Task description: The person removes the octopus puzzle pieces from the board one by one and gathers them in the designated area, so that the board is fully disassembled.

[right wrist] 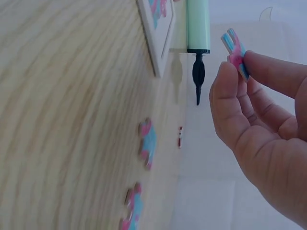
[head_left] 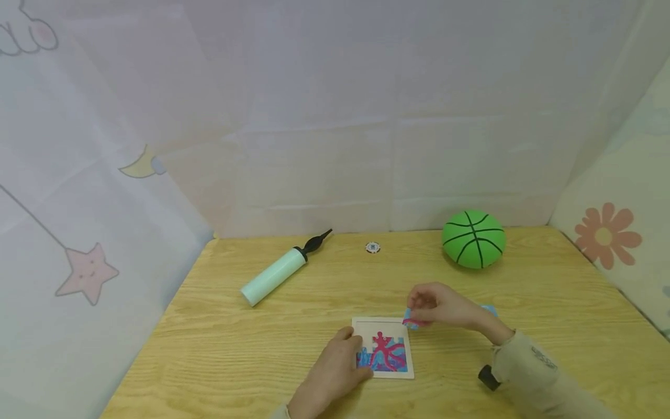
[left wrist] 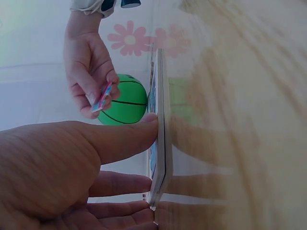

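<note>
My left hand [head_left: 335, 364] rests at the lower-left corner of a white-framed jigsaw puzzle [head_left: 410, 361]. In the left wrist view its thumb [left wrist: 127, 141] lies straight against the puzzle's edge, with the other fingers touching the side. Pink and blue pieces forming part of an octopus picture fill the lower part of the frame; its upper strip and left spot show bare backing. Just above the frame's right edge, my right hand [head_left: 437, 305] pinches a pink and blue jigsaw piece [right wrist: 236, 55] between thumb and fingers, off the table.
Loose jigsaw pieces [right wrist: 148, 143] lie on the wooden table, one [head_left: 490, 309] partly behind the right wrist. A mint-green hand pump [head_left: 274, 276] lies back left, a poker chip [head_left: 373, 247] back centre, and a green ball [head_left: 473, 240] back right. A black object [head_left: 489, 378] shows by the right sleeve.
</note>
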A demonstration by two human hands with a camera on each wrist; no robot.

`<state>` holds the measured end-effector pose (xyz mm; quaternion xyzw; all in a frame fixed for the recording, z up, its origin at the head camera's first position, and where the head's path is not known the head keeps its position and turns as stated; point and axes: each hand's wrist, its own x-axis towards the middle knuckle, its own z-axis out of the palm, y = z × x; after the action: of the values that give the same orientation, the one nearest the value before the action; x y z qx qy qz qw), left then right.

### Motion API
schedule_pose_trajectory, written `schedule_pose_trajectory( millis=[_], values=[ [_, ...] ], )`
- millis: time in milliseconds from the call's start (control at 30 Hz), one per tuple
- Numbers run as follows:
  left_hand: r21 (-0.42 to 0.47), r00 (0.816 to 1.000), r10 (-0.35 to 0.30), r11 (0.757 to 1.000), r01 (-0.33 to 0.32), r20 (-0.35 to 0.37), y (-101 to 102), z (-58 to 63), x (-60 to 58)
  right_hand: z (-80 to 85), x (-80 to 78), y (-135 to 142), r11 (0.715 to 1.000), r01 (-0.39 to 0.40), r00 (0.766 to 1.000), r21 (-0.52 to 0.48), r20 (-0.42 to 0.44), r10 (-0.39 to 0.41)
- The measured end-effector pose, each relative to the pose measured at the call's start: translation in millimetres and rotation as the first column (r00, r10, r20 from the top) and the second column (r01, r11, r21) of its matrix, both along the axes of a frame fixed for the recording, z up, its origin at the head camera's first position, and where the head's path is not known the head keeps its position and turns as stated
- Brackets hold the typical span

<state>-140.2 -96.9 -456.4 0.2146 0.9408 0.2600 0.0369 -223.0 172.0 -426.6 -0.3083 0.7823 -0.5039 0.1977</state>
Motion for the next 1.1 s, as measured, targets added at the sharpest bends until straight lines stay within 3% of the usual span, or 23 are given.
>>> schedule_pose_trajectory(
  millis=[600,900,1100],
  values=[
    [-0.016,1.0,0.007,1.0,-0.006,0.028,0,-0.4,-0.6,-17.3,8.7,35,0.995,0.038,0.999,0.096,0.02,-0.041],
    [-0.009,0.999,0.006,1.0,-0.006,0.033,0,-0.4,-0.5,-20.8,11.7,40,0.995,-0.001,0.997,0.095,0.072,-0.006],
    [-0.008,1.0,0.004,1.0,-0.004,0.031,0,-0.1,-0.2,-22.2,11.1,39,0.987,0.041,0.998,0.157,0.032,-0.047]
  ],
)
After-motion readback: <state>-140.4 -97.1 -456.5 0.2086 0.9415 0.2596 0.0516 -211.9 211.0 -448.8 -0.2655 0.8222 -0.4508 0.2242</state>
